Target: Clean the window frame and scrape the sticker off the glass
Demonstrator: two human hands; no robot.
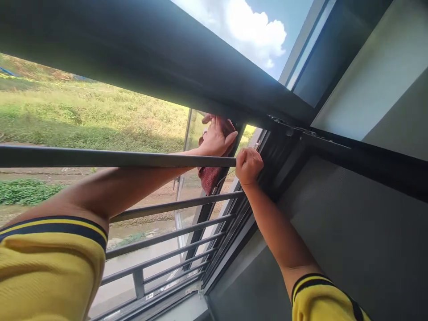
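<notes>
My left hand (218, 136) reaches out past the top rail (117, 158) of the window guard and presses a dark red cloth (210, 176) against the outer side of the open window sash (187, 133). The cloth hangs down below that hand. My right hand (248, 165) is closed in a fist around the end of the top rail, where it meets the dark window frame (281, 147). Both arms wear yellow sleeves with dark bands.
Several horizontal guard bars (174, 232) run below the rail. A dark frame beam (167, 58) crosses overhead, with a hinge fitting (294, 129) at its right end. A grey wall (351, 232) lies to the right. Grass and bare ground lie outside.
</notes>
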